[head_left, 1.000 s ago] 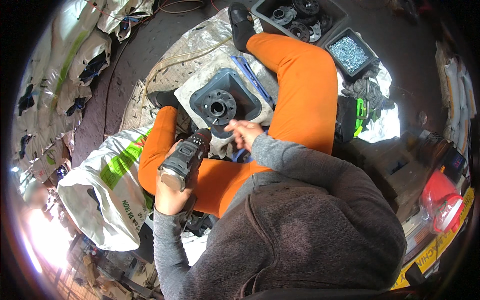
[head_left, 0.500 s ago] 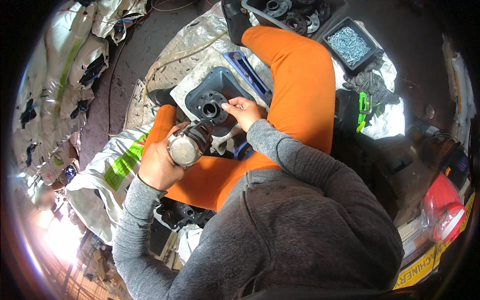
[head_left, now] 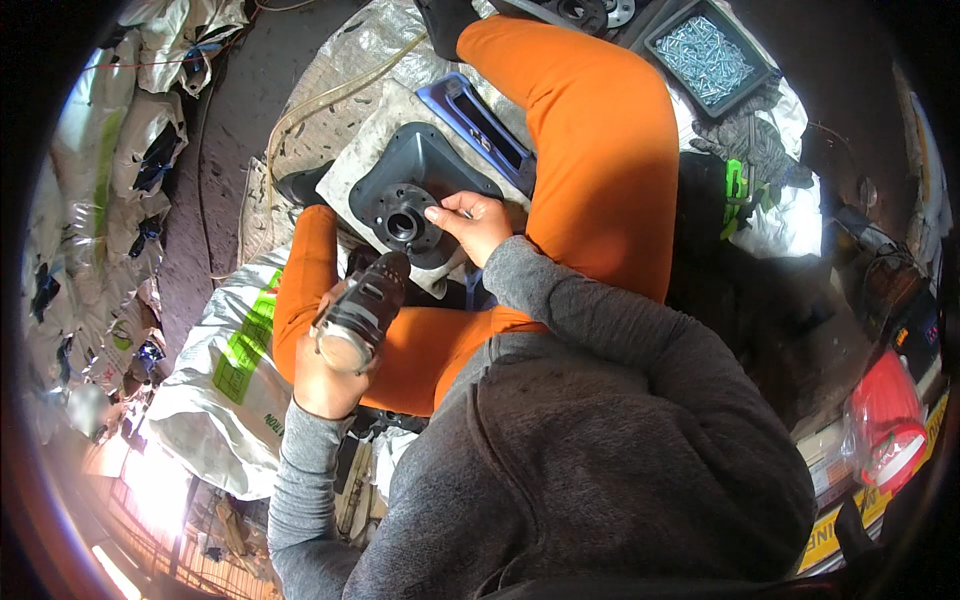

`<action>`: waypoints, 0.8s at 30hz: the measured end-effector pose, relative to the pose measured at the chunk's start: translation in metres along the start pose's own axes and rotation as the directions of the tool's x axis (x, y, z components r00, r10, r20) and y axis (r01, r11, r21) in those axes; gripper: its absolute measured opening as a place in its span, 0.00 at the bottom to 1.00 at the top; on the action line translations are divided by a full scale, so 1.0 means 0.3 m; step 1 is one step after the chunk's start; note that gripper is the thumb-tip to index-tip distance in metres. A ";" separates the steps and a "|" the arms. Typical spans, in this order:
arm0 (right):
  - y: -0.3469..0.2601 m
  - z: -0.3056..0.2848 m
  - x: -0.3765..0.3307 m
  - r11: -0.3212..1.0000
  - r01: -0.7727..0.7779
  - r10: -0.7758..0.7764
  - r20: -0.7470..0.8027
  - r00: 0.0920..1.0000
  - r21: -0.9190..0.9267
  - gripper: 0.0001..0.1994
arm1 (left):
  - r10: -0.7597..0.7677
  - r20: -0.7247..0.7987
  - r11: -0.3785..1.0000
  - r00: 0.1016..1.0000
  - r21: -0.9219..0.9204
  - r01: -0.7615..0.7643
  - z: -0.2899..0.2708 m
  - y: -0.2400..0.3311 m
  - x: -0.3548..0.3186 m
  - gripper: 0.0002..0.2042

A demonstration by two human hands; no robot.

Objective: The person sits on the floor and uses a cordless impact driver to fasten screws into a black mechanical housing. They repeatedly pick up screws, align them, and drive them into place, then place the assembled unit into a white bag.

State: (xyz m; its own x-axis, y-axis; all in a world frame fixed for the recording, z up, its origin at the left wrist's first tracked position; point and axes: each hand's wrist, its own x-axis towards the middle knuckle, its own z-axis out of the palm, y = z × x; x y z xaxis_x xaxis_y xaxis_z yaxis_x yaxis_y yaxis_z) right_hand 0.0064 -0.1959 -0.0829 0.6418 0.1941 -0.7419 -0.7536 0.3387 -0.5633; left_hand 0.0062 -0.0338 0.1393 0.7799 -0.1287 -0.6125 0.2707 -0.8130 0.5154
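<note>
The left hand point(head_left: 322, 372) was clenched around a drill point(head_left: 362, 305), its nose aimed at the plate point(head_left: 425, 185) on the sheet between the orange legs. The right hand point(head_left: 472, 224) rested on the plate's hub point(head_left: 402, 222), fingertips pinched, perhaps on a screw. Beyond lay a screw tray point(head_left: 710, 55).

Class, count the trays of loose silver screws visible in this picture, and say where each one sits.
1: a dark tray of screws sits at the top right, beyond the orange-clad knee. Others may lie outside the picture.

flange plate point(head_left: 415, 190): matt grey metal; drill point(head_left: 362, 305): dark plastic | screws point(head_left: 705, 55): shiny metal; sack point(head_left: 225, 390): glossy woven plastic
</note>
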 end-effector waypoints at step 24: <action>-0.137 -0.103 -0.170 0.877 -0.343 0.068 0.619 0.783 0.337 0.20 | 0.019 -0.233 0.874 0.972 -0.468 -0.130 0.220 -0.041 -0.297 0.23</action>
State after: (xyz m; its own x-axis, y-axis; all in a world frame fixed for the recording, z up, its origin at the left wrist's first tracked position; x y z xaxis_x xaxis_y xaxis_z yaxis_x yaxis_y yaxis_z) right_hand 0.0001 -0.2481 -0.0330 0.5389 0.7447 -0.3938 -0.8330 0.5408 -0.1170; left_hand -0.1038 -0.0498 0.1479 0.8951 -0.0084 -0.4457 0.3997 -0.4278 0.8107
